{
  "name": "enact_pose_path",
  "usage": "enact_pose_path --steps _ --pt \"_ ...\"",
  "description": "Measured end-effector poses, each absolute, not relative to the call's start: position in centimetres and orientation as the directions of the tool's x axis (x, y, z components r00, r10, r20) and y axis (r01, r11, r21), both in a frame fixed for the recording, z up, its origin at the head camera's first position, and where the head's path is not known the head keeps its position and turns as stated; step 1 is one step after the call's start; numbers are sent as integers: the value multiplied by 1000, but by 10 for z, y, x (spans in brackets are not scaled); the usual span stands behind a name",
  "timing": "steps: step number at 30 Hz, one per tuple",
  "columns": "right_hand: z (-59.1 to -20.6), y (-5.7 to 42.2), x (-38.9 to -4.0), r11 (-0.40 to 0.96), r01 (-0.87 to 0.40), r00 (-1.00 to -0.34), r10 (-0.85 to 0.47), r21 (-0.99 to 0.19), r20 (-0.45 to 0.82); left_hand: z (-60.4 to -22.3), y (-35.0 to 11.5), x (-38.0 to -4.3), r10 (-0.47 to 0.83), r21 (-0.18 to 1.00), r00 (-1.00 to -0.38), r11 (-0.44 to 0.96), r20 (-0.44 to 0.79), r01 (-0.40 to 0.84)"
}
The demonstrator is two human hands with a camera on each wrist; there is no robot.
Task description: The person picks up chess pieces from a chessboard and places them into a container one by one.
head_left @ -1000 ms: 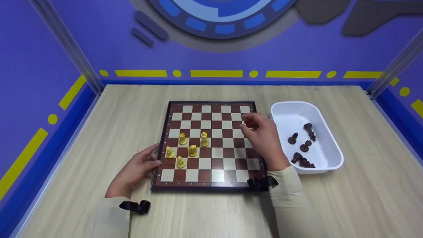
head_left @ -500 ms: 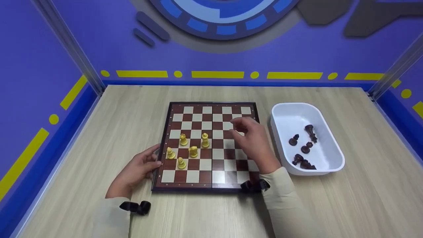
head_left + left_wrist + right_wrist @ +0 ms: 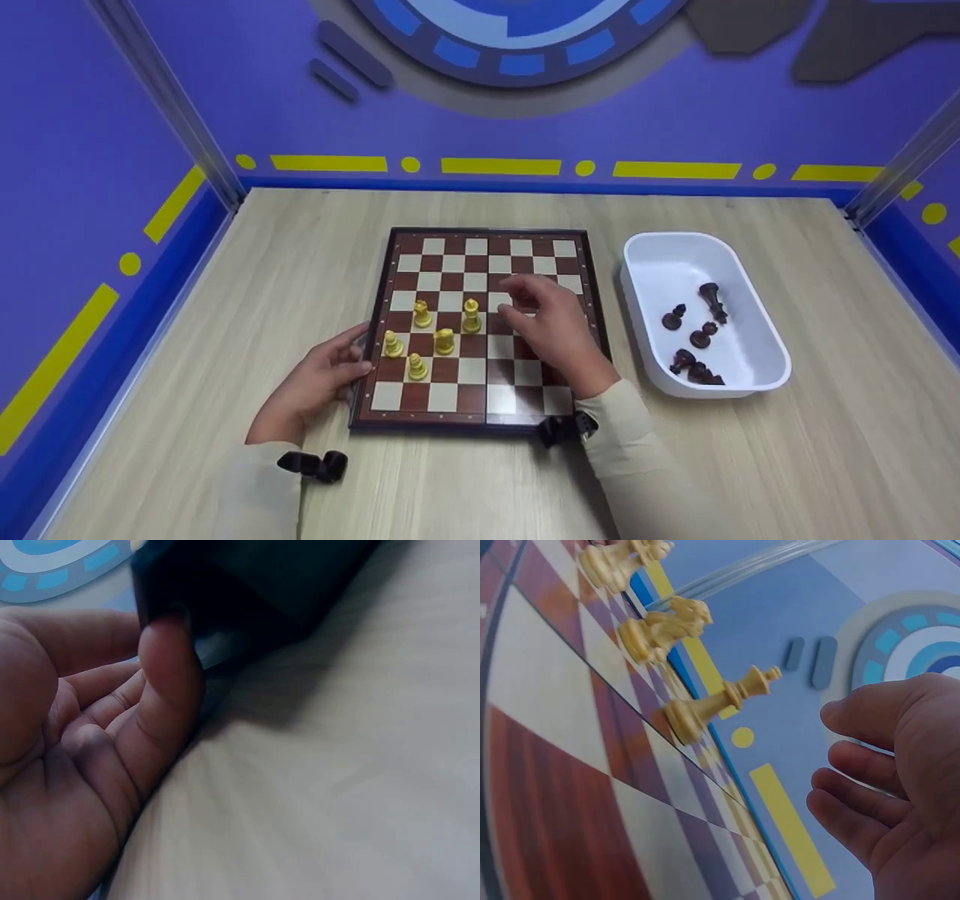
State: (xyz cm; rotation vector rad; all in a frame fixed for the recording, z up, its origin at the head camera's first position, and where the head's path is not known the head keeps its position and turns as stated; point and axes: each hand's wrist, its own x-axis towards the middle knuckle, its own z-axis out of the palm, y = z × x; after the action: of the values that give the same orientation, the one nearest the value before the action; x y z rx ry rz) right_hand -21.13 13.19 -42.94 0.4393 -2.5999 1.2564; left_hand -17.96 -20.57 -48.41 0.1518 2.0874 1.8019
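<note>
On a wooden worktop (image 3: 847, 450), a stiff-looking chessboard (image 3: 499, 367) lies flat, L. hand (image 3: 319, 379) gripping its left edge; R. hand (image 3: 551, 322), holding nothing, hovers nr. upright yellow king (image 3: 471, 318) on board, prob. light, smooth, best pinched mid-stem.

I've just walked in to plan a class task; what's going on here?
A person's left hand holds the left edge of a chessboard. Their right hand hovers over it, apparently empty, near a yellow king. The king and four other yellow pieces stand on the chessboard's left half. Dark pieces are in a white tub to the right.
</note>
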Motion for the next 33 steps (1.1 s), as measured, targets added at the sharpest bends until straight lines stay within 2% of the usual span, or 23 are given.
enact_pose_path --steps 10,21,28,33 --pt "-437 117 -210 582 -331 -944 -214 -743 253 -486 -206 -180 324 972 -921 162 -214 -169" --pt "-444 106 -211 471 -328 -939 -261 -819 226 -486 -206 -181 299 967 -928 191 -222 -170" --pt "-449 100 -211 512 -277 -954 -248 -813 169 -486 -206 -181 319 971 -926 185 -204 -150" --pt "-450 96 -210 489 -243 -961 -240 -837 139 -486 -205 -181 323 974 -923 150 -210 -169"
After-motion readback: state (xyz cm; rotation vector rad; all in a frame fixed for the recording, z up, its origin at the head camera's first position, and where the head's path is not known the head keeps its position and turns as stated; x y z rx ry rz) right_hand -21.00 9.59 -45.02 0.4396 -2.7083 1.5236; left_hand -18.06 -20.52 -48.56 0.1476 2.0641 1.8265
